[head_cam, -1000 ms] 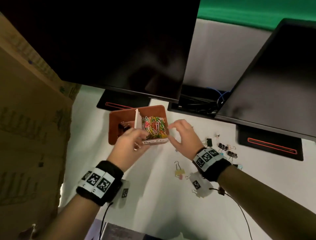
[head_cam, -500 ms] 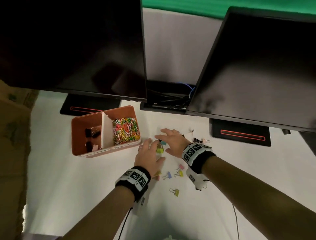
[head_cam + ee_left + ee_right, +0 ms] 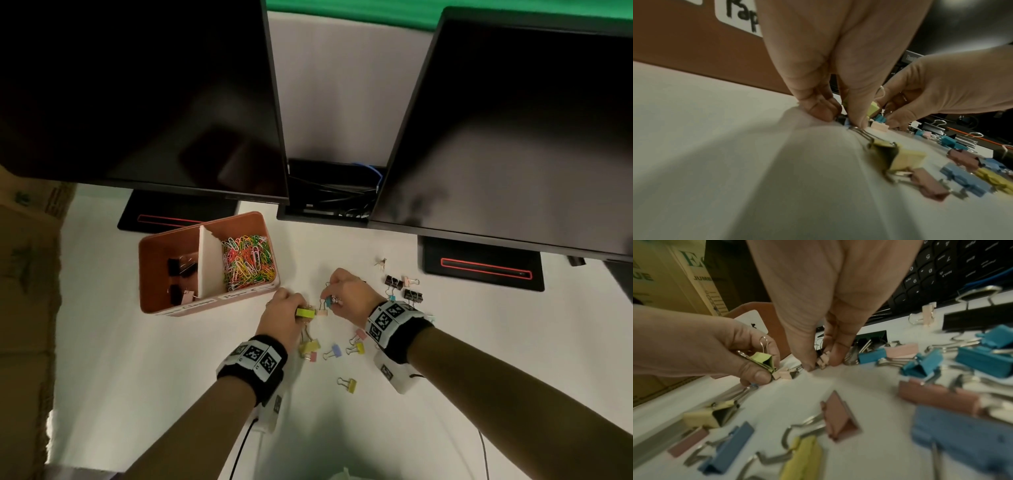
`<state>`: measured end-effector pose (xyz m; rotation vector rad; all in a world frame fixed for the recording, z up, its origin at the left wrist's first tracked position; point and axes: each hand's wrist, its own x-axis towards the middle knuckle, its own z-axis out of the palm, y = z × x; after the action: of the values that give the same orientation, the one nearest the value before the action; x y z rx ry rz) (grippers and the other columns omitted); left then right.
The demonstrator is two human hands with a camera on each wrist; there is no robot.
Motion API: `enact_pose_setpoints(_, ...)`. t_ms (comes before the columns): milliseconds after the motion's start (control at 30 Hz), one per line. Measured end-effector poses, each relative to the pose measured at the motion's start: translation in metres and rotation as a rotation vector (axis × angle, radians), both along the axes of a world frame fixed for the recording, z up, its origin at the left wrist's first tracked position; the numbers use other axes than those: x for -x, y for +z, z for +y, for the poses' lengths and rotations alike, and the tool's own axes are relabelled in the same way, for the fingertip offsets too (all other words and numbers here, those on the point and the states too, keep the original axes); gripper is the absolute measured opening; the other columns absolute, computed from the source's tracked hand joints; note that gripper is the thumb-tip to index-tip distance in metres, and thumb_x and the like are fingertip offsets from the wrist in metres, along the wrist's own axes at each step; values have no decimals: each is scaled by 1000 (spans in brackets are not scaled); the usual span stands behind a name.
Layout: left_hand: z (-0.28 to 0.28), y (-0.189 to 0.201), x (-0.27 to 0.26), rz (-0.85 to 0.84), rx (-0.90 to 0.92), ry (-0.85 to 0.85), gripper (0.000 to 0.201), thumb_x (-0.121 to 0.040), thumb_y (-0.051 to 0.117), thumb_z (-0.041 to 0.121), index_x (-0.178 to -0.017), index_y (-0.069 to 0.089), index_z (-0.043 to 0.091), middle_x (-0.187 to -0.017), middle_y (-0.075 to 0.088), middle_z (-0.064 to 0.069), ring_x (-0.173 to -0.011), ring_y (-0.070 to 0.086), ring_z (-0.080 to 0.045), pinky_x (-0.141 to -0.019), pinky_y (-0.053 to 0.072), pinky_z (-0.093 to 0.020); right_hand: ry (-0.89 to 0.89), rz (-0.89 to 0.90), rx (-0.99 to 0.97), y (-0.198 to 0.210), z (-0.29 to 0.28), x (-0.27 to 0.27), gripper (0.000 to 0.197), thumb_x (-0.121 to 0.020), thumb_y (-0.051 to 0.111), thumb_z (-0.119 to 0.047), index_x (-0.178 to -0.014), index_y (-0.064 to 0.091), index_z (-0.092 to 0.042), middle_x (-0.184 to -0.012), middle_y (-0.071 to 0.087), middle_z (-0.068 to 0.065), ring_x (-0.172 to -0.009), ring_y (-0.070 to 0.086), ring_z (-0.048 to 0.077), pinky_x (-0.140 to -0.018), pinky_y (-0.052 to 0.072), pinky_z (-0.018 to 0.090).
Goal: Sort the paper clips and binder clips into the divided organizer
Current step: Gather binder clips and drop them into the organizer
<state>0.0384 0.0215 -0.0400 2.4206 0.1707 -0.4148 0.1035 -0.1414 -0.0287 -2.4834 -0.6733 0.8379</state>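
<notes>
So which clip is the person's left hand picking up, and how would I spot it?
Start at the terracotta divided organizer under the left monitor, then look just past its front right corner on the white desk. There the left hand pinches a lime-green metal binder clip. It is the only clip lifted in that hand, brighter than the pale yellow ones lying nearby.

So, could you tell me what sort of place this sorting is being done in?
Most likely an office desk: two dark monitors stand on a white desk, a black keyboard lies behind the loose binder clips, and cables run between the screens.
</notes>
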Motion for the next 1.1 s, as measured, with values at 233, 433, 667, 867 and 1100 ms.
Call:
enact_pose_setpoints(233, 15, 5, 8, -28, -3, 41, 12, -76, 71, 10, -88, 68, 8, -83, 53, 1, -76, 52, -18, -75, 44, -24, -46, -27, -38, 11, -12, 11, 31, -87, 57, -8, -117, 63, -13, -118, 48, 8, -104, 55, 24, -94, 45, 26)
enact_pose_setpoints(433, 36, 24, 26, -27, 261, 241, 24, -69, 78, 6, -69, 63, 25, -77, 64, -1, -73, 59, -18, -72, 53, -27, -40, -104, -149, 40, -7, 16, 27, -87, 60, -9, -113, 66, -16, -117, 49, 6, -88, 56, 17, -88, 48, 25)
enact_pose_setpoints(667, 108, 99, 46, -123, 483, 472, 16, -70, 73, -5, -72, 66, 9, -67, 64, 0, -62, 59, -8, -59, 52, -18, 122, -209, -339, 92, 76, 9, 26, -85, 63, -12, -111, 67, -15, -115, 48, 6, -96, 47, 12, -88, 37, 17)
enact_pose_setpoints(867, 173, 135, 31, -190, 459, 629, 10, -75, 70, -3, -78, 62, 0, -66, 63, -6, -57, 62, -7, -52, 49, -10, 240, -228, -450, 119, 183, 6, 24, -85, 61, -9, -108, 62, -16, -113, 47, 4, -100, 52, 18, -92, 46, 30)
enact_pose_setpoints(1100, 183, 128, 21, -46, 265, 600, 48, -80, 70, 10, -124, 52, 6, -113, 57, -2, -87, 64, -21, -76, 57, -35, 167, -160, -368, 110, 196, -8, 32, -88, 59, -16, -118, 50, -21, -118, 47, 0, -100, 56, 17, -87, 51, 33)
